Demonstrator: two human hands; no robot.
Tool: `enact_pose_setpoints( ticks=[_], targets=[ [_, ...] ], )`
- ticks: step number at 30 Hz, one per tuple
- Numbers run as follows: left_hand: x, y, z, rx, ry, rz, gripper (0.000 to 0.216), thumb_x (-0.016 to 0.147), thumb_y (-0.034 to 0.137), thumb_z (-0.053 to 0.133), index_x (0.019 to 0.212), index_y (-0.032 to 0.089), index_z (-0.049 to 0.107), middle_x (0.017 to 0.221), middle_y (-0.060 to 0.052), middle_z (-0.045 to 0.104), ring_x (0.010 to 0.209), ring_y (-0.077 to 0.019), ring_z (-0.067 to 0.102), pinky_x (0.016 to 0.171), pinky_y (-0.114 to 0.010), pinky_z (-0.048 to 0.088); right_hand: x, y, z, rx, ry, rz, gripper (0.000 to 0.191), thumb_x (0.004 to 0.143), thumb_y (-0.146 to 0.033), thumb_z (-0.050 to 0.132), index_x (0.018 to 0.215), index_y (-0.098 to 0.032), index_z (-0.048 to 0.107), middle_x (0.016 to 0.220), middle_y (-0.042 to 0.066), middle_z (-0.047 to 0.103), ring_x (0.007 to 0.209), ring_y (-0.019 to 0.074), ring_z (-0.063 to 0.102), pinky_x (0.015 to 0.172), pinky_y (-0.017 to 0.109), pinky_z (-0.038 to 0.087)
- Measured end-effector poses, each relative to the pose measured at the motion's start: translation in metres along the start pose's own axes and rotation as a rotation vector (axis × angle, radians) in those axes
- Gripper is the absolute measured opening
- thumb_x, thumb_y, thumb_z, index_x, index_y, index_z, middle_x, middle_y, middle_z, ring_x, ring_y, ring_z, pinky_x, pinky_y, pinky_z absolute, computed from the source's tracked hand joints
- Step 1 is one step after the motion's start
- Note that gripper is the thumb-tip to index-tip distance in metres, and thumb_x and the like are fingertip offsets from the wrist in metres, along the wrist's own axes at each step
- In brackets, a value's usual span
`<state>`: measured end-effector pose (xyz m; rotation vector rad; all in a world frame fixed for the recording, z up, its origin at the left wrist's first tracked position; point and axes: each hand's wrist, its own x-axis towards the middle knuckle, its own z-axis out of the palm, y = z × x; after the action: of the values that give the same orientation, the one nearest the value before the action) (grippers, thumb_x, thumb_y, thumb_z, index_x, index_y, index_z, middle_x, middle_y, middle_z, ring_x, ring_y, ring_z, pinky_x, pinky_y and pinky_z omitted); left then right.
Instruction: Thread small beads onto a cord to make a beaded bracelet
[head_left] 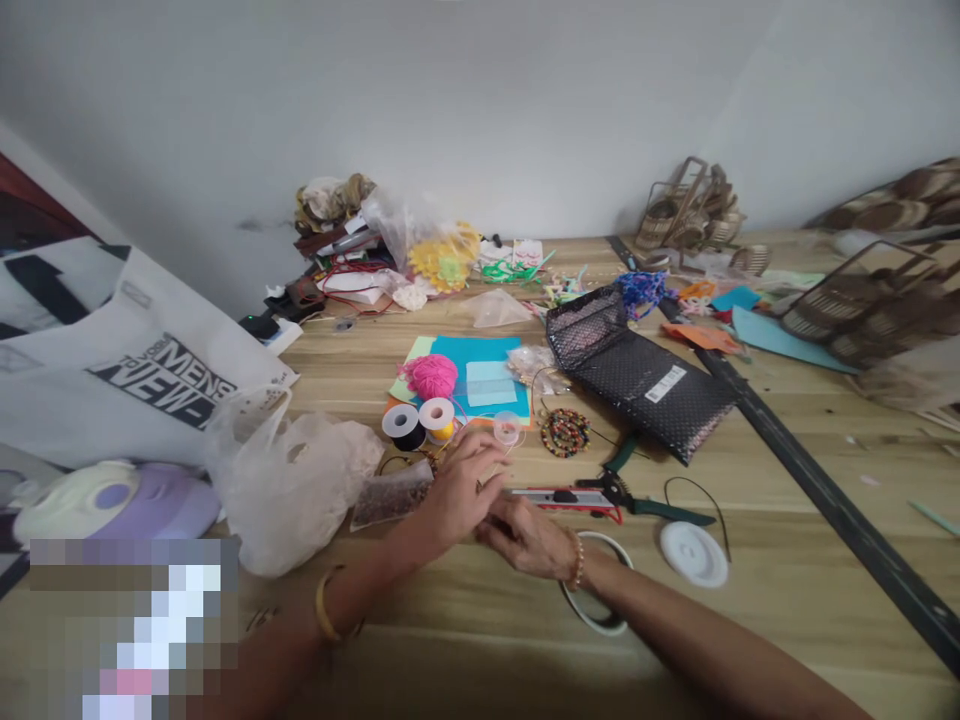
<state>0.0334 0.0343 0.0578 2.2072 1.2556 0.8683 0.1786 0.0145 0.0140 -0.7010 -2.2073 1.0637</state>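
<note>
My left hand [469,480] reaches over the middle of the table, fingers stretched out and somewhat apart, with nothing visible in it. Just below and touching or nearly touching it, my right hand [529,535] has its fingers curled together; whatever they hold is hidden. Close to the left fingertips is a small clear round container [507,429]. A red-edged utility knife [562,497] lies beyond the right hand, beside dark green-handled pliers [619,488]. Under the right wrist is a white ring [600,625]. A bag of small beads [390,495] lies left of my left hand.
Behind the hands are two thread spools [405,428], pink yarn [433,376], blue sheets [480,352] and a coil of colourful beads [565,433]. A black bubble mailer [645,375] and a white spool [694,553] lie right. Plastic bags [292,490] stand left.
</note>
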Motion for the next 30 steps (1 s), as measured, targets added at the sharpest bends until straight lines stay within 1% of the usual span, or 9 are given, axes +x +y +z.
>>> enact_pose_setpoints(
  ticks=[2, 4, 6, 8, 11, 15, 19, 25, 30],
  targets=[
    [0.022, 0.001, 0.008, 0.167, -0.035, 0.069, 0.018, 0.083, 0.014, 0.053, 0.095, 0.017, 0.066, 0.108, -0.010, 0.058, 0.109, -0.0243, 0.048, 0.097, -0.039, 0.039, -0.001, 0.003, 0.001, 0.031, -0.029, -0.029, 0.021, 0.086, -0.010, 0.038, 0.079, -0.015, 0.056, 0.069, 0.003, 0.057, 0.062, 0.0127, 0.050, 0.064, 0.024, 0.045],
    [0.045, -0.001, 0.018, 0.357, -0.078, 0.115, 0.018, 0.085, 0.015, 0.051, 0.091, 0.016, 0.067, 0.110, -0.011, 0.057, 0.114, -0.0273, 0.043, 0.097, -0.042, 0.037, -0.002, 0.007, 0.003, 0.073, -0.067, -0.033, 0.024, 0.087, -0.007, 0.035, 0.089, -0.014, 0.058, 0.074, 0.004, 0.059, 0.061, 0.0114, 0.052, 0.063, 0.022, 0.046],
    [0.066, -0.004, 0.029, 0.497, -0.127, 0.150, 0.019, 0.085, 0.014, 0.048, 0.087, 0.015, 0.067, 0.108, -0.013, 0.057, 0.117, -0.0296, 0.039, 0.099, -0.046, 0.033, -0.003, 0.010, 0.005, 0.087, -0.093, -0.020, 0.026, 0.088, -0.006, 0.035, 0.097, -0.014, 0.058, 0.078, 0.004, 0.060, 0.060, 0.0103, 0.053, 0.061, 0.020, 0.046],
    [0.082, -0.009, 0.039, 0.574, -0.163, 0.159, 0.020, 0.086, 0.013, 0.047, 0.087, 0.014, 0.067, 0.108, -0.015, 0.057, 0.115, -0.0305, 0.040, 0.098, -0.047, 0.032, -0.004, 0.010, 0.005, 0.074, -0.095, -0.015, 0.026, 0.087, -0.006, 0.036, 0.099, -0.015, 0.058, 0.079, 0.004, 0.061, 0.062, 0.0105, 0.054, 0.062, 0.020, 0.046],
    [0.097, -0.017, 0.053, 0.602, -0.247, 0.167, 0.022, 0.085, 0.011, 0.044, 0.083, 0.012, 0.066, 0.103, -0.016, 0.059, 0.111, -0.0314, 0.043, 0.097, -0.049, 0.029, -0.004, 0.008, 0.004, 0.058, -0.094, -0.002, 0.025, 0.087, -0.006, 0.037, 0.096, -0.015, 0.058, 0.077, 0.003, 0.061, 0.063, 0.0107, 0.055, 0.062, 0.020, 0.046],
    [0.101, -0.030, 0.068, 0.597, -0.288, 0.238, 0.023, 0.084, 0.007, 0.042, 0.086, 0.011, 0.065, 0.102, -0.016, 0.060, 0.111, -0.0320, 0.045, 0.100, -0.052, 0.025, -0.002, 0.004, 0.002, 0.071, -0.091, 0.007, 0.024, 0.086, -0.006, 0.037, 0.094, -0.016, 0.058, 0.074, 0.002, 0.060, 0.060, 0.0100, 0.053, 0.060, 0.019, 0.045],
    [0.099, -0.039, 0.078, 0.619, -0.283, 0.264, 0.027, 0.084, 0.006, 0.039, 0.091, 0.011, 0.064, 0.102, -0.015, 0.062, 0.113, -0.0307, 0.046, 0.103, -0.052, 0.022, -0.002, 0.003, 0.001, 0.078, -0.082, 0.006, 0.021, 0.086, -0.007, 0.039, 0.091, -0.016, 0.057, 0.073, 0.001, 0.059, 0.061, 0.0100, 0.052, 0.061, 0.019, 0.044],
    [0.100, -0.043, 0.081, 0.616, -0.288, 0.287, 0.027, 0.085, 0.006, 0.039, 0.094, 0.010, 0.063, 0.100, -0.014, 0.062, 0.111, -0.0304, 0.048, 0.103, -0.052, 0.025, -0.001, 0.001, 0.000, 0.093, -0.083, 0.010, 0.021, 0.085, -0.005, 0.039, 0.089, -0.016, 0.057, 0.071, 0.001, 0.057, 0.059, 0.0099, 0.052, 0.059, 0.019, 0.043],
    [0.101, -0.040, 0.082, 0.615, -0.297, 0.266, 0.024, 0.084, 0.006, 0.042, 0.094, 0.010, 0.064, 0.101, -0.015, 0.063, 0.110, -0.0292, 0.049, 0.104, -0.051, 0.023, -0.001, 0.002, 0.001, 0.078, -0.075, 0.008, 0.021, 0.083, -0.004, 0.040, 0.087, -0.017, 0.057, 0.070, -0.001, 0.056, 0.060, 0.0100, 0.051, 0.061, 0.019, 0.043]
  ],
)
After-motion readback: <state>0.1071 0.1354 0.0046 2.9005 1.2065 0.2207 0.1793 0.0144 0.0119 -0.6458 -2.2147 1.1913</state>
